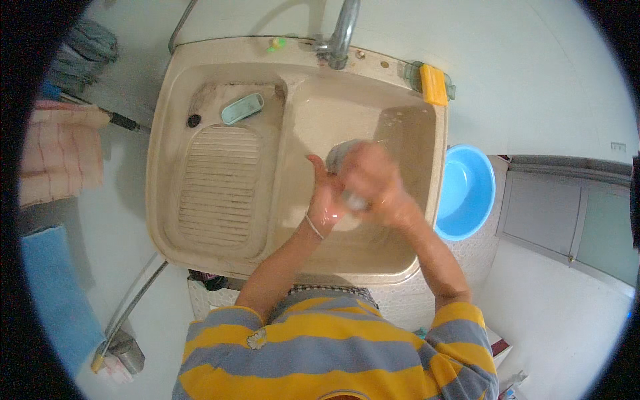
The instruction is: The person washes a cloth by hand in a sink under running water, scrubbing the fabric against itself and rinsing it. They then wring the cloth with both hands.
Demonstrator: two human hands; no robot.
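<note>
Over the right-hand basin of a beige sink (330,112), my two wet hands are close together. My left hand (327,192), palm up with its thumb apart, has a white band at the wrist. My right hand (375,175) is blurred and lies over the left hand's fingers. Between the palms shows a small whitish thing, too blurred to name. Behind the hands is a grey round shape, perhaps the drain, partly hidden. A chrome faucet (342,37) stands at the back rim; no water stream shows clearly.
A pale green soap dish (242,109) lies on the ribbed left side. A yellow bar of soap (433,85) rests on a green holder at the right rim. Right of the sink is a blue plastic basin (465,192). Towels (62,155) hang at left.
</note>
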